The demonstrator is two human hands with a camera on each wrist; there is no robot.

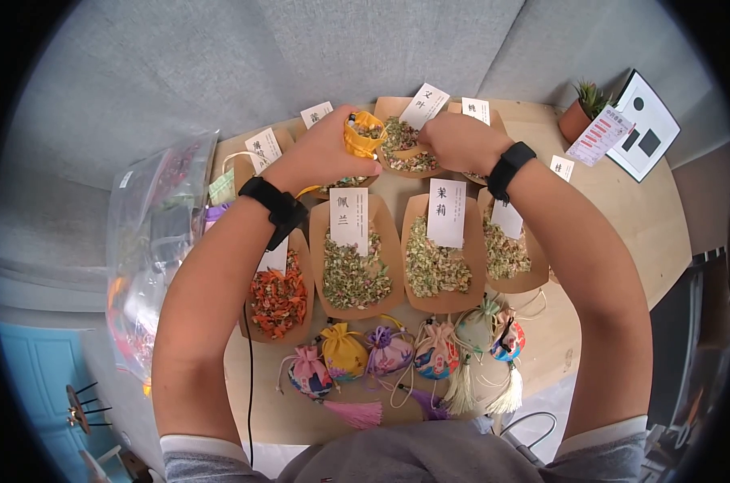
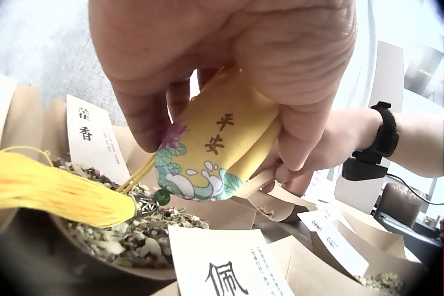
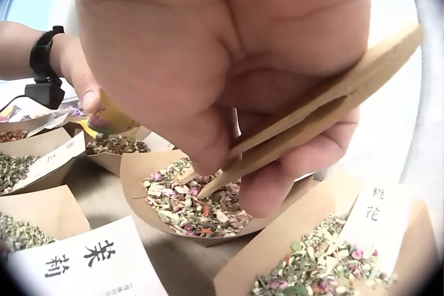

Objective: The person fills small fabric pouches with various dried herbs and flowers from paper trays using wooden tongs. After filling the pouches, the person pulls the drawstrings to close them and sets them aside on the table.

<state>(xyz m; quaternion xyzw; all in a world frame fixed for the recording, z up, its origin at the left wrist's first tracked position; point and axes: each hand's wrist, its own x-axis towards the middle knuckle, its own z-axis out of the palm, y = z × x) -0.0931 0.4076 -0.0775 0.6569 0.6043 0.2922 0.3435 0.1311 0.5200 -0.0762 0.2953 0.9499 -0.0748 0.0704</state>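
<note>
In the head view my left hand (image 1: 328,153) grips a small yellow drawstring pouch (image 1: 365,145), its mouth up and dried petals showing inside. The left wrist view shows the pouch's printed flowers and waves, and a yellow tassel (image 2: 69,192) hanging beside it. My right hand (image 3: 222,53) pinches wooden tweezers (image 3: 263,157). Their two tips are apart, right at the mixed dried flowers (image 3: 187,216) in a brown paper tray (image 3: 133,171). To the right of the pouch, the right hand (image 1: 465,143) is over the back row of trays.
Nearer me stand trays of orange petals (image 1: 279,302) and pale dried herbs (image 1: 357,278), with white name cards (image 1: 447,213). Several tasselled pouches (image 1: 389,350) lie along the front edge. A clear plastic bag (image 1: 151,266) is at left; a potted plant (image 1: 578,117) stands back right.
</note>
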